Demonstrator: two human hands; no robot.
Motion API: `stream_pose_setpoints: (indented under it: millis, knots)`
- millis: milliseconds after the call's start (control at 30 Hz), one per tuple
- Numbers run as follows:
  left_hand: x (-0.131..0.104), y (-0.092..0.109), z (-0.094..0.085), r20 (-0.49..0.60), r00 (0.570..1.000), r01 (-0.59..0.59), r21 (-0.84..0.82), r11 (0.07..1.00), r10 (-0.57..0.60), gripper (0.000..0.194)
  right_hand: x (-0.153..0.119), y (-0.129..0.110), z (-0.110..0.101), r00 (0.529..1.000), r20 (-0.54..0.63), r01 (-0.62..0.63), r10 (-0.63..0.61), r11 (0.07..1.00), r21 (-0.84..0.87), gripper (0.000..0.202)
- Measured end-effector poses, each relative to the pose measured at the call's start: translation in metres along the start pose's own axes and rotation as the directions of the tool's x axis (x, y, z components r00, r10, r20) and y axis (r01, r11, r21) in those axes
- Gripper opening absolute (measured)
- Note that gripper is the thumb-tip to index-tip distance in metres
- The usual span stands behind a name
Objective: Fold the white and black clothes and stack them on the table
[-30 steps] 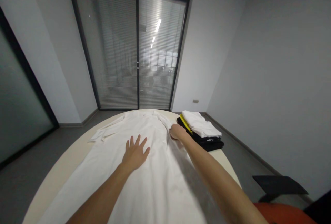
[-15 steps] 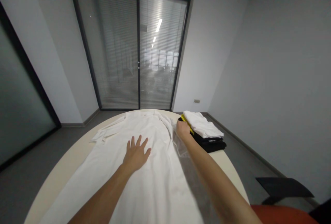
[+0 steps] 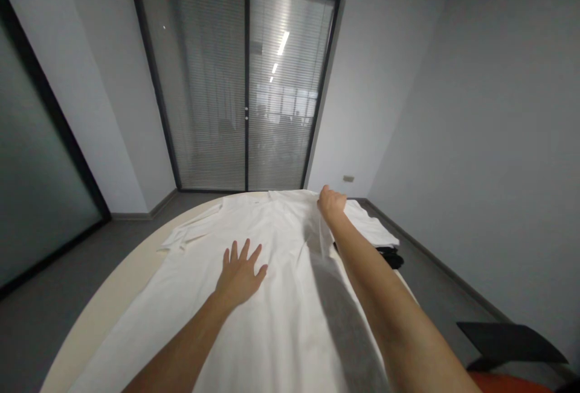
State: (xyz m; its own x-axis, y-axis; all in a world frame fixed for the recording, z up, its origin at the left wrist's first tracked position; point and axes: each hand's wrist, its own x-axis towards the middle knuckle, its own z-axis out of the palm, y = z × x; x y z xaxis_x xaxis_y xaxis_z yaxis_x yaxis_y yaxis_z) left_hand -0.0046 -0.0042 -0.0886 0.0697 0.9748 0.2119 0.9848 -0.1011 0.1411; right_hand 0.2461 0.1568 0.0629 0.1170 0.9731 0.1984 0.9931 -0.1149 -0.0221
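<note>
A white short-sleeved shirt [image 3: 276,296] lies spread over the round table [image 3: 97,296], its collar end at the far edge. My left hand [image 3: 241,272] rests flat on the middle of the shirt with fingers spread. Closed round the shirt's right side near the sleeve, my right hand [image 3: 332,204] holds the cloth up off the table, and the raised fabric casts a shadow. Beside that hand, at the right edge, stands a stack of folded clothes, a white one [image 3: 371,227] above black ones [image 3: 392,257]; my right hand and forearm partly hide it.
A chair with a black armrest [image 3: 512,341] and a red seat [image 3: 507,383] stands at the lower right. Beyond the table are a glass partition with blinds [image 3: 208,90] and grey walls [image 3: 489,139].
My right hand has risen and moved slightly right, lifting the shirt's right side, which now covers more of the stack. My left hand stays flat on the shirt.
</note>
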Motion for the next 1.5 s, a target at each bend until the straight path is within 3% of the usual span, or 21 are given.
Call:
stream_pose_setpoints:
  millis: [133,300,467,600,733,867,967,1067,1167,1233,1333,1500]
  knots:
    - [-0.001,-0.001,-0.002,0.029,0.999,-0.019,-0.008,1.0,0.019,0.066,0.005,0.0,0.012,0.997,0.035,-0.075,0.073,0.995,0.07,0.055]
    - [-0.006,-0.01,-0.007,0.071,0.997,-0.028,-0.005,1.0,0.028,0.067,0.001,0.002,0.02,0.996,0.048,-0.076,0.07,0.987,0.143,0.041]
    - [-0.012,-0.03,-0.024,0.191,0.98,-0.057,-0.019,0.998,0.06,0.068,0.001,0.011,0.026,0.991,0.06,-0.133,0.122,0.966,0.222,0.037]
    - [-0.009,-0.022,-0.034,0.282,0.959,0.027,-0.016,1.0,-0.021,0.068,0.012,0.016,0.029,0.986,0.1,-0.161,0.135,0.926,0.341,0.034]
    - [-0.009,0.0,-0.026,0.126,0.989,0.068,0.039,0.997,-0.072,0.071,0.019,0.007,0.031,0.995,0.097,-0.065,0.017,0.851,0.521,0.044]
    - [-0.014,0.005,-0.016,0.031,0.998,0.056,0.039,0.998,-0.057,0.061,0.01,-0.009,0.042,0.98,0.116,0.051,-0.162,0.767,0.64,0.048]
    - [-0.014,0.002,-0.015,0.023,0.998,0.056,0.034,0.998,-0.056,0.061,-0.011,-0.017,0.058,0.961,0.152,0.089,-0.23,0.781,0.618,0.045]
    - [-0.013,0.001,-0.014,0.016,0.998,0.055,0.033,0.998,-0.056,0.061,-0.039,-0.019,0.077,0.962,0.156,0.106,-0.222,0.837,0.538,0.061]
    - [-0.012,0.002,-0.012,0.014,0.999,0.048,0.027,0.998,-0.048,0.061,-0.068,-0.018,0.093,0.952,0.195,0.15,-0.235,0.915,0.374,0.082]
    - [-0.012,0.002,-0.011,0.012,0.999,0.039,0.026,0.999,-0.039,0.062,-0.08,-0.017,0.098,0.931,0.257,0.196,-0.261,0.948,0.251,0.083]
    - [-0.012,0.001,-0.009,0.013,0.999,0.03,0.024,0.999,-0.03,0.063,-0.086,-0.014,0.1,0.908,0.292,0.249,-0.3,0.948,0.199,0.077]
    - [-0.011,0.0,-0.008,0.031,0.999,0.027,0.023,0.999,-0.027,0.063,-0.078,-0.009,0.102,0.859,0.329,0.323,-0.392,0.914,0.247,0.089]
